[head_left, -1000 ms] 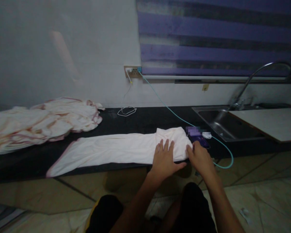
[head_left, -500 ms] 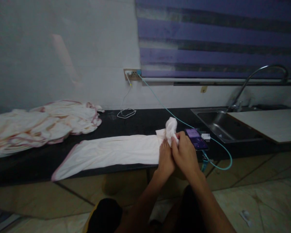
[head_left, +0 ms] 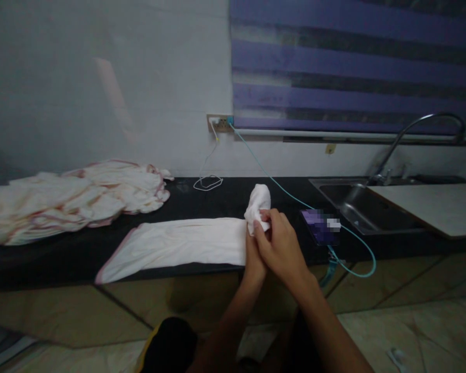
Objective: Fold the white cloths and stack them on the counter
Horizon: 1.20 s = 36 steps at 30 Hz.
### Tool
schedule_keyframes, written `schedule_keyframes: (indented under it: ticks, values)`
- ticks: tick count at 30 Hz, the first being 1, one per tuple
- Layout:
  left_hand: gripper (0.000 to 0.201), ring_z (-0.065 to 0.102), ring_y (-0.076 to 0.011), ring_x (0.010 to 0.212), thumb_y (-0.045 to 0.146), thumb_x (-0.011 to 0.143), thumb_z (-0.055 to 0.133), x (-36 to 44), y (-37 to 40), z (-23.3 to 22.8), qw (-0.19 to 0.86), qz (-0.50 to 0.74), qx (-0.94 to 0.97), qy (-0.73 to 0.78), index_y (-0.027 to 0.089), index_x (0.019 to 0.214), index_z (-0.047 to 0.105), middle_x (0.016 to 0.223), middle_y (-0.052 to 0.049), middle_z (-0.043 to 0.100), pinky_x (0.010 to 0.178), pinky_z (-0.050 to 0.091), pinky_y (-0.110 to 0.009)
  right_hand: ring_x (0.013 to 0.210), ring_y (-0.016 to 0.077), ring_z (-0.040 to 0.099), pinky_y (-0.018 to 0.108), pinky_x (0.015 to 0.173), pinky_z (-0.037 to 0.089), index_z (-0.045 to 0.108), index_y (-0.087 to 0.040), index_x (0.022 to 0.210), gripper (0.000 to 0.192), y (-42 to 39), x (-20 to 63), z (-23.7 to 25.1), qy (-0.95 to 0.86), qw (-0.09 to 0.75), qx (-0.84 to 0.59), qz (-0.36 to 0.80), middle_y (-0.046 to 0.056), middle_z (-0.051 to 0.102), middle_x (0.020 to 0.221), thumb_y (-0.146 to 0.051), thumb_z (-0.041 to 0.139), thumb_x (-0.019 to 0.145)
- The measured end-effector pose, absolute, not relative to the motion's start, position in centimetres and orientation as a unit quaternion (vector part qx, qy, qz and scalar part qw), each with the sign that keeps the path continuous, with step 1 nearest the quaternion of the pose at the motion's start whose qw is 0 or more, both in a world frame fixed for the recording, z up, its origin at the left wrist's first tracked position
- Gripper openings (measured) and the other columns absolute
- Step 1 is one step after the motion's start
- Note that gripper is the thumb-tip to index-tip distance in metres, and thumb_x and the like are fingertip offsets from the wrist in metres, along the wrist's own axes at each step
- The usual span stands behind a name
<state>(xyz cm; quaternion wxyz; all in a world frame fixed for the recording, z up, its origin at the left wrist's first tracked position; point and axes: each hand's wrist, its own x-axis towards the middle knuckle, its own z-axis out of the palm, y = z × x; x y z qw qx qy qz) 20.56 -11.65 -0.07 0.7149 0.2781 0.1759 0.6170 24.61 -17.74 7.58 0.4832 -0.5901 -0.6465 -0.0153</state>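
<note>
Roll the long cloth (head_left: pixel 186 242), lying flat at centre frame along the front edge of the dark counter (head_left: pixel 225 199), from its right end. Keep right hand (head_left: pixel 281 248) closed on the raised rolled end (head_left: pixel 258 207); left hand (head_left: pixel 253 255), mostly hidden behind it, also pinching cloth. Keep edges aligned and the roll tight. Avoid the phone (head_left: pixel 320 227) and teal cable (head_left: pixel 353 242) just right; leave the cloth pile (head_left: pixel 73 199) at left.

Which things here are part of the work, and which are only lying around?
In use: long white cloth, its rolled end, left hand, right hand.
Lying about: cloth pile, phone, teal cable, sink.
</note>
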Motion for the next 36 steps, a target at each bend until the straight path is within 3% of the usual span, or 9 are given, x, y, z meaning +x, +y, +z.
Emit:
schedule_keyframes:
  ticks: [5, 10, 17, 21, 24, 26, 30, 33, 36]
  values:
    - [0.045, 0.072, -0.0224, 0.108, 0.039, 0.083, 0.081, 17.6, -12.7, 0.9, 0.645, 0.662, 0.291, 0.247, 0.017, 0.119, 0.067, 0.113, -0.009, 0.073, 0.098, 0.057, -0.031, 0.110, 0.0253, 0.065, 0.041, 0.098, 0.051, 0.060, -0.021, 0.121, 0.027, -17.8, 23.9, 5.0, -0.620, 0.542, -0.566, 0.048, 0.012, 0.068, 0.115, -0.039, 0.048, 0.104]
    - [0.060, 0.070, -0.0257, 0.120, 0.039, 0.085, 0.079, 16.4, -13.2, 0.5, 0.650, 0.691, 0.180, 0.259, 0.020, 0.138, 0.059, 0.131, -0.013, 0.072, 0.106, 0.056, -0.039, 0.106, 0.0254, 0.066, 0.041, 0.095, 0.052, 0.061, -0.020, 0.118, 0.030, -17.1, 25.0, 0.7, -0.587, 0.527, -0.608, 0.092, 0.012, 0.070, 0.110, -0.040, 0.044, 0.104]
    - [0.064, 0.064, -0.0267, 0.132, 0.048, 0.098, 0.058, 15.5, -14.2, -0.5, 0.673, 0.637, 0.266, 0.265, 0.017, 0.152, 0.046, 0.144, -0.017, 0.064, 0.118, 0.049, -0.045, 0.116, 0.0256, 0.064, 0.043, 0.104, 0.050, 0.059, -0.017, 0.125, 0.035, -16.2, 25.7, -1.7, -0.606, 0.479, -0.627, 0.100, 0.014, 0.069, 0.120, -0.039, 0.040, 0.105]
    - [0.062, 0.062, -0.0263, 0.134, 0.044, 0.095, 0.061, 14.0, -15.0, -0.9, 0.691, 0.622, 0.265, 0.255, 0.016, 0.149, 0.052, 0.146, -0.016, 0.063, 0.120, 0.046, -0.044, 0.130, 0.0252, 0.058, 0.044, 0.113, 0.046, 0.055, -0.017, 0.138, 0.041, -15.9, 25.7, -1.8, -0.652, 0.440, -0.610, 0.092, 0.016, 0.063, 0.137, -0.038, 0.039, 0.107]
    - [0.057, 0.063, -0.0256, 0.132, 0.044, 0.093, 0.059, 11.7, -15.7, -3.3, 0.699, 0.580, 0.290, 0.301, 0.016, 0.142, 0.059, 0.135, -0.016, 0.069, 0.119, 0.047, -0.044, 0.136, 0.0257, 0.054, 0.045, 0.117, 0.044, 0.057, -0.019, 0.141, 0.042, -15.6, 25.8, -1.7, -0.691, 0.393, -0.601, 0.081, 0.015, 0.059, 0.144, -0.036, 0.041, 0.106]
    - [0.051, 0.067, -0.0252, 0.126, 0.041, 0.089, 0.058, 9.8, -16.5, -5.6, 0.683, 0.551, 0.316, 0.361, 0.020, 0.136, 0.065, 0.125, -0.015, 0.073, 0.116, 0.050, -0.044, 0.138, 0.0270, 0.053, 0.046, 0.116, 0.044, 0.059, -0.020, 0.141, 0.042, -15.5, 25.7, -1.7, -0.707, 0.356, -0.607, 0.069, 0.015, 0.058, 0.147, -0.034, 0.044, 0.105]
    - [0.046, 0.067, -0.0256, 0.125, 0.044, 0.092, 0.052, 7.2, -18.6, -8.8, 0.644, 0.523, 0.387, 0.403, 0.031, 0.133, 0.068, 0.130, -0.013, 0.072, 0.111, 0.053, -0.048, 0.139, 0.0289, 0.051, 0.048, 0.113, 0.046, 0.059, -0.020, 0.144, 0.043, -15.5, 25.4, -1.7, -0.717, 0.304, -0.626, 0.047, 0.015, 0.057, 0.150, -0.033, 0.046, 0.104]
    - [0.042, 0.067, -0.0287, 0.126, 0.044, 0.092, 0.057, 6.2, -19.9, -7.5, 0.635, 0.519, 0.405, 0.403, 0.035, 0.130, 0.070, 0.133, -0.011, 0.071, 0.111, 0.052, -0.051, 0.140, 0.0297, 0.050, 0.048, 0.112, 0.046, 0.058, -0.020, 0.145, 0.044, -15.6, 25.2, -1.6, -0.718, 0.287, -0.634, 0.037, 0.015, 0.055, 0.152, -0.033, 0.043, 0.106]
    - [0.040, 0.066, -0.0327, 0.127, 0.046, 0.088, 0.066, 5.4, -19.7, -3.3, 0.589, 0.533, 0.458, 0.399, 0.031, 0.125, 0.074, 0.130, -0.011, 0.073, 0.115, 0.048, -0.053, 0.140, 0.0302, 0.050, 0.049, 0.110, 0.047, 0.058, -0.021, 0.145, 0.044, -15.8, 24.9, -1.2, -0.713, 0.277, -0.643, 0.033, 0.015, 0.055, 0.153, -0.034, 0.042, 0.107]
